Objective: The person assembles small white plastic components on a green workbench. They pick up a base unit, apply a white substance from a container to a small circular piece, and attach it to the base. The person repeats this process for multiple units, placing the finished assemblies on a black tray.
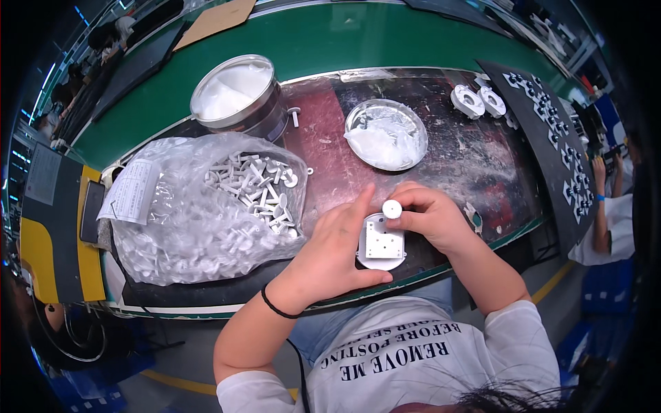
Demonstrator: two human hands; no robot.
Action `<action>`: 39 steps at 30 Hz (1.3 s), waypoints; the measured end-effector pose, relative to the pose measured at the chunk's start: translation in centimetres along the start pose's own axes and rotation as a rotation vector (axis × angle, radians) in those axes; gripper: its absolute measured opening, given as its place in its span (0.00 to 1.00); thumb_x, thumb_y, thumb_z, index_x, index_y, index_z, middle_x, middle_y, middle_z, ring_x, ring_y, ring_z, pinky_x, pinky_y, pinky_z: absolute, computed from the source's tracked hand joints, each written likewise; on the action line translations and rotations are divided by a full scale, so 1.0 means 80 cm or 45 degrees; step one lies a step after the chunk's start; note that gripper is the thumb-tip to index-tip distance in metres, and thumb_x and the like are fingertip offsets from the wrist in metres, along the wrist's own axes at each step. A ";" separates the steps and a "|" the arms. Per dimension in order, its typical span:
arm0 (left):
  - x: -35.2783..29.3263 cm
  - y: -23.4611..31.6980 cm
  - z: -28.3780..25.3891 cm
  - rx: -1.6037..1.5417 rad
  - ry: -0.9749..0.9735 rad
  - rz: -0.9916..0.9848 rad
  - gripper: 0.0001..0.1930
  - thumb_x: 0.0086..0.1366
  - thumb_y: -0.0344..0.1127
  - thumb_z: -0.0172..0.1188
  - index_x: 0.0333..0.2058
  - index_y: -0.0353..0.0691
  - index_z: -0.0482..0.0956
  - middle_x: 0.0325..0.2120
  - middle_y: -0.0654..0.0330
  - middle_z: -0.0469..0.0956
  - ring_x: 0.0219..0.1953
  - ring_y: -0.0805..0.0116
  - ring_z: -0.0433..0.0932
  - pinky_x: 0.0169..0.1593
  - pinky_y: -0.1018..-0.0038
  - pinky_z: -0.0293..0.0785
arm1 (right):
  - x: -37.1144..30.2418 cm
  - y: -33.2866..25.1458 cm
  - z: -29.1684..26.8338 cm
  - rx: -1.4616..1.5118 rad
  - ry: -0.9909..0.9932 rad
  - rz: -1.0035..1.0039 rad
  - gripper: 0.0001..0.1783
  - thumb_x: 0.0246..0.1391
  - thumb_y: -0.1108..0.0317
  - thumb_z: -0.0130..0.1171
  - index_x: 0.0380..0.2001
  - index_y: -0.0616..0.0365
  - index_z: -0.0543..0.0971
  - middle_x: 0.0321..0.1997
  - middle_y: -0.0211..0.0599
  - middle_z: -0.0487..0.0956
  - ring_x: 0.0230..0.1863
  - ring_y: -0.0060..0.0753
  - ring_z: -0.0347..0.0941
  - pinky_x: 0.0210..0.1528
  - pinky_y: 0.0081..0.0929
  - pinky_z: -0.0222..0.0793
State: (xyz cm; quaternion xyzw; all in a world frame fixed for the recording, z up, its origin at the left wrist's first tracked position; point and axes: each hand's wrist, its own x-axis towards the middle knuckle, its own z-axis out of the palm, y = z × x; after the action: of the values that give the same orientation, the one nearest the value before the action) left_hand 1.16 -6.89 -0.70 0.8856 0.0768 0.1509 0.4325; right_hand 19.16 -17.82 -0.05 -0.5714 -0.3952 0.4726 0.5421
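Head view: left of centre, a clear bag (pixel 200 213) holds white pegs (pixel 255 186); above, a tin (pixel 237 93) and dish (pixel 385 134) hold white paste. Left hand (pixel 330 251) grips a white housing (pixel 381 244), forefinger raised; right hand (pixel 430 217) fingers pinch a round cap (pixel 392 208) over it.

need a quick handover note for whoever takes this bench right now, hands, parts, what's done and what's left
Left hand: steadies the round white plastic housing with a square centre at the bench's near edge.
Right hand: pinch grip on a small white round-headed plastic peg, held at the housing's top edge, not visibly seated.
Supplies: clear plastic bag of white pegs on the left; shallow dish of white paste and metal tin of white paste behind.
Done: two similar white housings lie at far right.
Left: seating this peg.
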 end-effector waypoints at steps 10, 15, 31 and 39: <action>-0.003 -0.001 0.004 -0.005 0.010 -0.002 0.59 0.40 0.41 0.73 0.65 0.37 0.41 0.52 0.46 0.65 0.55 0.47 0.63 0.59 0.58 0.57 | -0.004 0.007 0.003 0.058 0.037 -0.030 0.12 0.45 0.75 0.66 0.36 0.63 0.80 0.36 0.31 0.75 0.38 0.21 0.73 0.40 0.19 0.69; -0.004 -0.007 0.009 -0.025 0.036 0.043 0.60 0.40 0.41 0.73 0.65 0.38 0.38 0.51 0.46 0.66 0.54 0.46 0.64 0.58 0.58 0.57 | -0.004 0.008 0.001 0.012 0.023 -0.055 0.11 0.46 0.75 0.65 0.36 0.63 0.80 0.35 0.31 0.75 0.38 0.22 0.73 0.40 0.20 0.69; -0.004 -0.003 0.008 0.040 0.055 0.020 0.61 0.40 0.40 0.74 0.65 0.38 0.37 0.50 0.50 0.70 0.52 0.47 0.67 0.56 0.59 0.60 | -0.005 0.007 -0.002 -0.086 0.054 -0.096 0.10 0.45 0.74 0.66 0.34 0.62 0.81 0.34 0.31 0.74 0.37 0.22 0.72 0.39 0.19 0.68; -0.004 -0.001 0.007 0.034 0.042 -0.003 0.60 0.40 0.40 0.74 0.65 0.37 0.39 0.51 0.50 0.69 0.53 0.47 0.67 0.57 0.59 0.59 | -0.004 0.008 -0.003 -0.131 0.039 -0.140 0.11 0.44 0.74 0.66 0.34 0.62 0.81 0.33 0.31 0.74 0.36 0.22 0.72 0.39 0.19 0.67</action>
State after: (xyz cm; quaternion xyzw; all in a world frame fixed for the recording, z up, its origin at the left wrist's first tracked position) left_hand 1.07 -7.34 -1.12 0.8887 0.0868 0.1639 0.4194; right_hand 19.23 -18.27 -0.66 -0.5830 -0.4415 0.4124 0.5433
